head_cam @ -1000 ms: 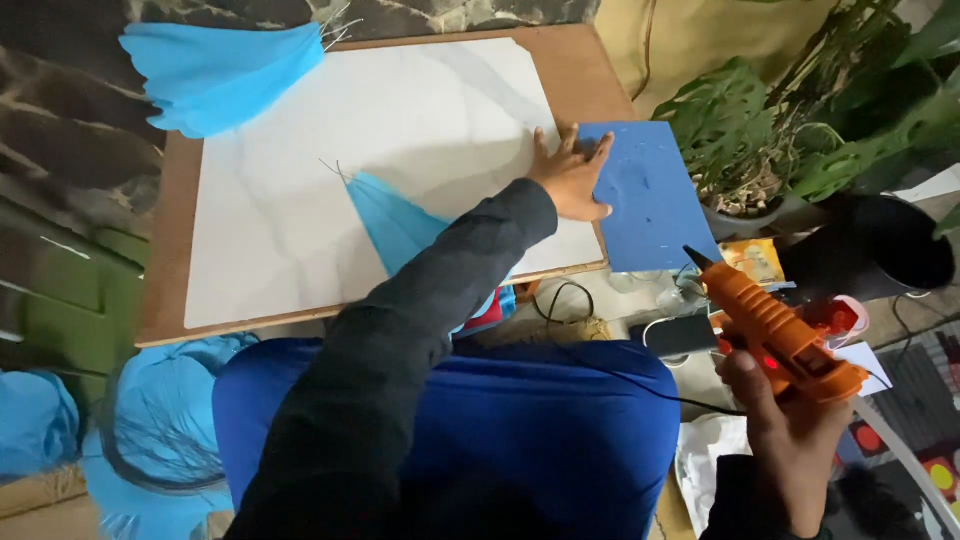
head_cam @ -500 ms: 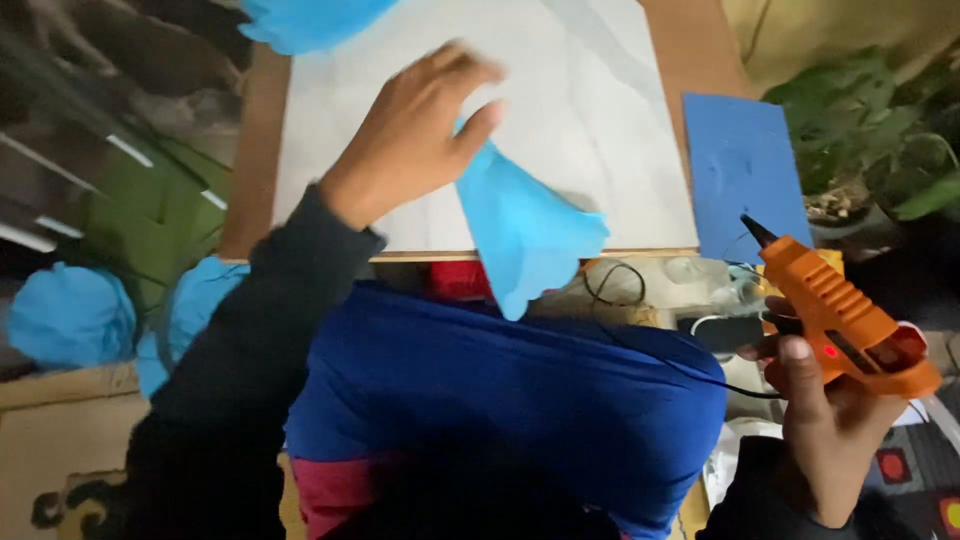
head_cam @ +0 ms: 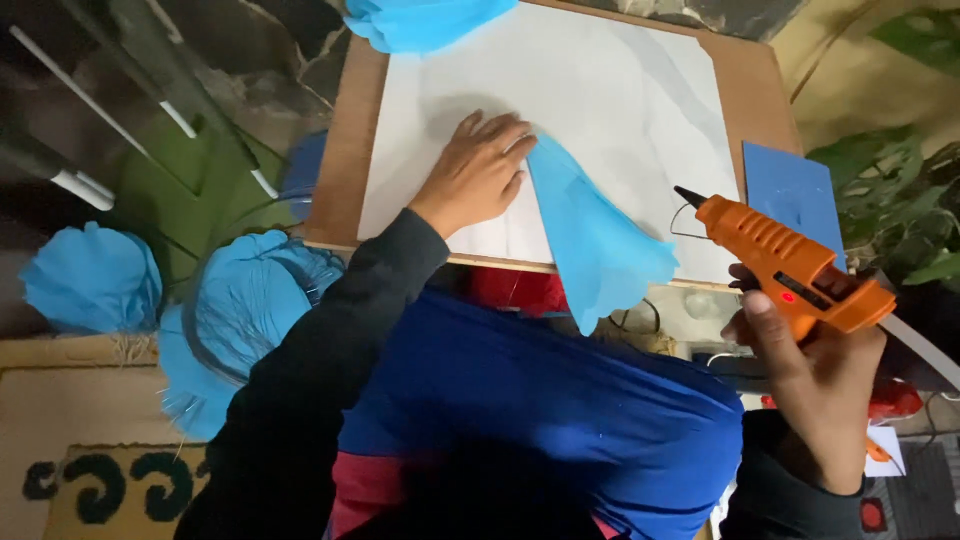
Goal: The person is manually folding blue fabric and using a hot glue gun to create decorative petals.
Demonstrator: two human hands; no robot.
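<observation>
A white sheet (head_cam: 600,90) covers the wooden board (head_cam: 345,150). On it lies a blue paper cone (head_cam: 595,235) (wide end past the near edge). The left hand (head_cam: 475,170) rests flat, fingers (head_cam: 505,135) spread, touching the cone's tip. The right hand (head_cam: 815,375) grips an orange glue gun (head_cam: 790,265), fingers wrapped tight.

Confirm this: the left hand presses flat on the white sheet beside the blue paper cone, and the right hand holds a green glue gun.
One detail is wrong: the glue gun is orange, not green, as the head view shows. The rest stands: the left hand lies flat on the white sheet beside the blue paper cone, and the right hand holds the gun.
</observation>
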